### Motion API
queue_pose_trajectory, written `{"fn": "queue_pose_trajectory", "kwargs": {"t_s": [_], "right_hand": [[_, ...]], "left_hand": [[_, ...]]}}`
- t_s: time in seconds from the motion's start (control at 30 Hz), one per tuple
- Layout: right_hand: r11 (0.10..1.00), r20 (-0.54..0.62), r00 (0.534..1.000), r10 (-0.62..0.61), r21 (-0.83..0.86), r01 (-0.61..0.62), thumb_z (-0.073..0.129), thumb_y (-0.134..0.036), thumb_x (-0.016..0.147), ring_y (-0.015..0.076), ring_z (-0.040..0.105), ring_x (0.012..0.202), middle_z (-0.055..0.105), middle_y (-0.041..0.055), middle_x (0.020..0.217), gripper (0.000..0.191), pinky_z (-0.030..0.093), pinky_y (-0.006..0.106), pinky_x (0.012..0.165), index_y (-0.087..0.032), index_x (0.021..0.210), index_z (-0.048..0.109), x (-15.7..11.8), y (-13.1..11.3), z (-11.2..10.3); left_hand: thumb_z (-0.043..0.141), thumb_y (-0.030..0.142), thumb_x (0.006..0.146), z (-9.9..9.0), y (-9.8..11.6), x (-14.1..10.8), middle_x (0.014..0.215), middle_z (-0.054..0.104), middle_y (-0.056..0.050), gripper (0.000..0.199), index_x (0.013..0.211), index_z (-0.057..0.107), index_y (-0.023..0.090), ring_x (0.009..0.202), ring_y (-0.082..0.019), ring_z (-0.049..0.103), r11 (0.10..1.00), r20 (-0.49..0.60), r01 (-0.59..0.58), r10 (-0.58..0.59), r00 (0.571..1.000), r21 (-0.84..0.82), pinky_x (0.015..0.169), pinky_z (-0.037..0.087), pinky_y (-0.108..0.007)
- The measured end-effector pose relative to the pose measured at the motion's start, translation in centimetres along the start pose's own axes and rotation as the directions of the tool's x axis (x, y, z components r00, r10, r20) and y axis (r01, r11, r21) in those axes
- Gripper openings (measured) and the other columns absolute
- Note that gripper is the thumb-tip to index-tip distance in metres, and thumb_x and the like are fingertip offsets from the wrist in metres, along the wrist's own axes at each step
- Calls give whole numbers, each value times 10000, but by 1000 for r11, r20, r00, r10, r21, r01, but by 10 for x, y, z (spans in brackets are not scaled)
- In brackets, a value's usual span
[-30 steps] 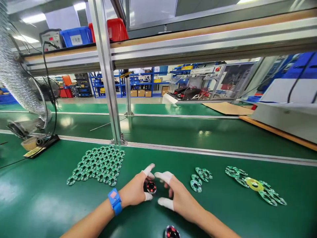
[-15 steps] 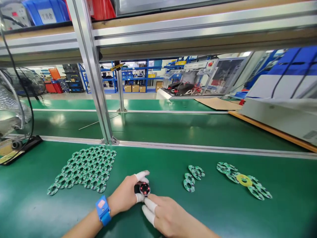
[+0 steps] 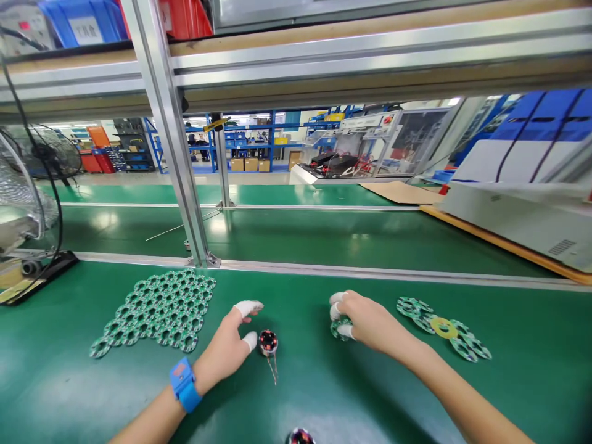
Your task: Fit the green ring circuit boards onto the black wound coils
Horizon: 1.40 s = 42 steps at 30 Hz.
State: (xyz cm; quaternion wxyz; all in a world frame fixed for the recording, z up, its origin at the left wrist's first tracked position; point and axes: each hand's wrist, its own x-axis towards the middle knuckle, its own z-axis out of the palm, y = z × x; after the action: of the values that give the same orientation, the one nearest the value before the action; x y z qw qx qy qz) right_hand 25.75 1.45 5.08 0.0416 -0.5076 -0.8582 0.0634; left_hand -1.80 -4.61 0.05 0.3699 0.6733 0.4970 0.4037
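Observation:
My left hand (image 3: pixel 226 346), with white finger cots and a blue wristband (image 3: pixel 185 383), is open, thumb and fingers apart. Just right of it, and apart from it, a small round motor coil part (image 3: pixel 268 341) stands on the green bench, its thin wire leads trailing toward me. My right hand (image 3: pixel 370 320), also in white finger cots, has its fingers closed around green ring-shaped circuit boards (image 3: pixel 339 328); the hand hides most of them, so their number is unclear. A second coil part (image 3: pixel 300 436) is cut off by the bottom edge.
Many ring boards (image 3: pixel 161 308) lie in a flat cluster at left. More boards (image 3: pixel 467 339), with a yellow ring (image 3: pixel 444 327) among them, lie at right. A metal post (image 3: pixel 171 135) rises from the bench's rear rail (image 3: pixel 324 269); a shelf (image 3: pixel 324 55) spans above.
The coil part, earlier between both hands, now stands on the bench. My left hand has opened and moved left. My right hand has moved right, onto the loose boards.

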Motion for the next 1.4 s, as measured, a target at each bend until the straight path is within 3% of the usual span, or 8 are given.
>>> {"fn": "queue_pose_trajectory", "kwargs": {"t_s": [0.17,0.3,0.57,0.8,0.93,1.07,1.2,1.4], "right_hand": [[709,-146,989,-17,696,115,582,-281,737,187,607,638,682,29,697,207,492,294,611,-169,870,693,18,-53,9],[546,-209,978,-17,817,184,558,-310,745,178,590,662,671,49,769,275,497,295,598,-141,926,679,27,-89,20],[599,-227,973,-47,773,210,533,-319,772,177,585,707,622,63,832,284,502,257,529,-170,973,668,22,-84,17],[811,-316,940,-126,513,281,642,-255,709,166,571,654,623,67,865,327,512,264,536,-190,1030,648,15,-79,25],[870,-298,953,-60,452,197,612,-279,726,170,564,606,632,62,819,270,497,281,536,-186,975,661,14,-68,34],[809,-161,986,30,584,71,573,-356,732,194,584,617,623,52,716,285,474,285,526,-158,909,675,16,-62,40],[769,-51,998,29,639,10,542,-360,726,216,603,683,654,68,746,286,466,286,562,-152,868,676,18,-65,45],[945,-104,991,86,324,-48,562,-298,711,229,588,714,631,87,874,316,474,348,672,-182,991,652,15,-58,60]], "left_hand": [[480,314,823,-1,35,10,897,628,-42,212,904,619,175,846,-181,549,997,-84,-56,61,995,60,785,430,-302],[457,373,812,3,48,20,596,524,13,311,613,558,156,609,-128,459,1000,16,-14,15,1000,-27,584,367,-239],[511,534,731,6,43,28,539,469,22,415,553,510,159,555,-117,417,980,40,128,-123,992,-155,549,343,-238],[437,499,781,14,35,30,525,460,13,422,522,469,167,546,-128,433,978,20,173,-172,985,-114,542,357,-248],[667,498,640,11,29,16,771,570,-36,354,724,604,160,793,-213,489,974,-22,66,-63,998,217,693,376,-301],[784,526,515,11,13,3,852,585,-44,477,793,624,172,819,-227,485,814,77,-18,-33,996,581,707,370,-318],[761,558,557,17,1,2,835,586,-31,452,758,617,180,803,-213,483,778,91,-49,-11,996,626,686,362,-309],[792,524,513,12,6,4,822,595,-45,460,752,626,168,817,-231,492,858,73,-21,-19,997,514,711,375,-328]]}}
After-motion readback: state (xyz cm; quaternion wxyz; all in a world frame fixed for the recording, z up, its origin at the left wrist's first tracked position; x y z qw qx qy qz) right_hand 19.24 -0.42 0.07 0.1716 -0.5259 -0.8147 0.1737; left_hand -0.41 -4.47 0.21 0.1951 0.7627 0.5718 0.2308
